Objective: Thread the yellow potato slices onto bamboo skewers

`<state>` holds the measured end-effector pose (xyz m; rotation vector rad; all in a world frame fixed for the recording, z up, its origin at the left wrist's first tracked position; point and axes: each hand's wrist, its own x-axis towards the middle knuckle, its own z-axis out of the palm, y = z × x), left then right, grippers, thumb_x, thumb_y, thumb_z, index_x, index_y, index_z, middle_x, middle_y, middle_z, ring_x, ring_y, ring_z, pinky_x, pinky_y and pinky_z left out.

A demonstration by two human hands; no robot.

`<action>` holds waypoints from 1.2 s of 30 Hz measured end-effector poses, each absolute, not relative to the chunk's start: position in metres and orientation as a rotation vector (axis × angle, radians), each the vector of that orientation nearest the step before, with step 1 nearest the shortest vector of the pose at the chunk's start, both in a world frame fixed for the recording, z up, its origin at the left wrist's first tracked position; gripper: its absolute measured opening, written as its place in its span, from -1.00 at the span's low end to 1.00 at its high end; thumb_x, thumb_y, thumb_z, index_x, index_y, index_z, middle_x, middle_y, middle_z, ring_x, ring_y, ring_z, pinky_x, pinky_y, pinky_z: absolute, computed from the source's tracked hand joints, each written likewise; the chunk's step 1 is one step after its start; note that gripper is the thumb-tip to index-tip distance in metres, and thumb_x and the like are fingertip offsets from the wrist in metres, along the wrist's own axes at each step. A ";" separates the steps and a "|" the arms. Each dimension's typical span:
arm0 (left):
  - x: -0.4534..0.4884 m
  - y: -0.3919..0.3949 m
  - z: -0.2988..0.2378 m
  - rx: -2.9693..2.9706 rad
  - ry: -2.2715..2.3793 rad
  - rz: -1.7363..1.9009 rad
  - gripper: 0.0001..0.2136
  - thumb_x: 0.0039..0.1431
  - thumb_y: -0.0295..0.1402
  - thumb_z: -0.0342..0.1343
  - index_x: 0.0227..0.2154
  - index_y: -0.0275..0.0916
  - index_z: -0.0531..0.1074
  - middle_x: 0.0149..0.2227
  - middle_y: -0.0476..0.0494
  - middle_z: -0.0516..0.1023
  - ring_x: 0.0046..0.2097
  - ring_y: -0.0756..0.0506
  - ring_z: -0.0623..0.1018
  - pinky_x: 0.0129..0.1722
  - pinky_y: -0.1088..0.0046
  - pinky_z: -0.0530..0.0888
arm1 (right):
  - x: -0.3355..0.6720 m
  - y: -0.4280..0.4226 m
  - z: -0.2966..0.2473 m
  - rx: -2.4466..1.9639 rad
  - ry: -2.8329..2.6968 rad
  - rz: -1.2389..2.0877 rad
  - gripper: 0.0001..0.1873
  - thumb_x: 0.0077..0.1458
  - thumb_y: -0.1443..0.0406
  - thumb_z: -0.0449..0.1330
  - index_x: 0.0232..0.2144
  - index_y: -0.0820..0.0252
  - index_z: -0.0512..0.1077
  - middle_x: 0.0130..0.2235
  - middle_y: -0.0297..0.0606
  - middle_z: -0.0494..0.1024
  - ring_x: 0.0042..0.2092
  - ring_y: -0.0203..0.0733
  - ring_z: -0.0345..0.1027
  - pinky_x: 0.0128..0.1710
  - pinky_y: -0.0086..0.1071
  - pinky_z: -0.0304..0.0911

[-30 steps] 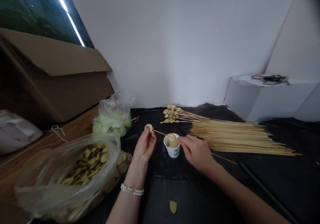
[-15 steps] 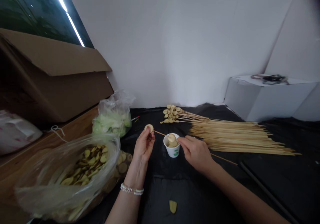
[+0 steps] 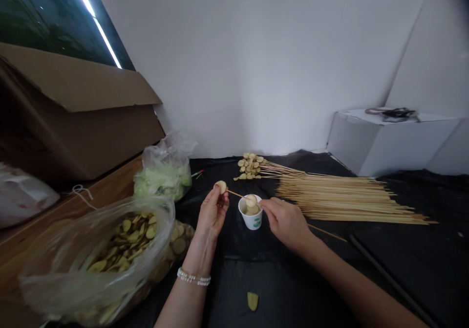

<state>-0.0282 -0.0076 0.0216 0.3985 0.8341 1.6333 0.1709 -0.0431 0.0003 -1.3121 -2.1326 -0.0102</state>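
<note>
Since the earlier frame the left hand (image 3: 212,213) has edged a little nearer the white cup (image 3: 252,219), bringing its pale round slice (image 3: 220,186) almost up to the skewer's tip. The right hand (image 3: 287,223) has barely shifted.

The left hand is just left of the cup, its thumb and fingertips closed on the slice's edge and holding it up above the knuckles. A bead bracelet (image 3: 193,278) circles that wrist. The right hand is just right of the cup, fingers pinched shut on the skewer (image 3: 236,194). The thin stick slants up and leftward over the cup, and its point ends just beside the held slice. Whether the two touch cannot be told. A second slice (image 3: 251,201) is on the stick directly above the cup's rim, and more slices lie inside the cup.

Right of the cup and a little beyond it lies a broad pile of bare bamboo sticks (image 3: 340,198). Behind the cup, the loaded ends of finished skewers (image 3: 250,166) form a small cluster. To the cup's left is a clear bag of slices (image 3: 120,240), with a bag of green leaves (image 3: 164,179) behind that and a cardboard box (image 3: 80,108) farther left. One loose slice (image 3: 252,300) lies on the black sheet (image 3: 293,279), nearer the person than the cup.
</note>
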 end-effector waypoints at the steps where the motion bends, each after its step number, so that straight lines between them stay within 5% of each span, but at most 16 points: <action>1: -0.028 -0.008 0.022 0.401 0.819 1.627 -0.89 0.18 -0.45 0.08 -0.31 -0.34 0.49 -0.38 -0.17 0.58 -0.44 0.06 0.54 -0.47 0.63 0.51 | 0.170 -0.043 0.000 -1.310 -2.133 -0.006 -0.68 0.25 0.29 -0.09 -0.20 0.09 0.47 -0.33 -0.29 0.50 -0.31 -0.27 0.36 -0.35 -0.43 0.08; 8: -0.030 -0.007 0.023 0.398 0.817 1.663 -0.88 0.21 -0.50 0.03 -0.35 -0.35 0.46 -0.27 -0.24 0.60 -0.25 -0.07 0.61 -0.36 0.52 0.54 | 0.168 -0.044 0.001 -1.280 -2.162 0.045 -0.70 0.26 0.29 -0.09 -0.22 0.13 0.45 -0.31 -0.27 0.49 -0.28 -0.25 0.36 -0.30 -0.42 0.10; 36: -0.024 -0.011 0.021 0.489 0.877 1.676 -0.93 0.13 -0.53 0.08 -0.37 -0.37 0.47 -0.34 -0.26 0.62 -0.27 -0.10 0.62 -0.33 0.50 0.52 | 0.173 -0.043 0.007 -1.289 -2.165 -0.005 -0.77 0.23 0.35 -0.07 -0.40 0.20 0.36 -0.37 -0.27 0.47 -0.32 -0.25 0.30 -0.33 -0.40 0.02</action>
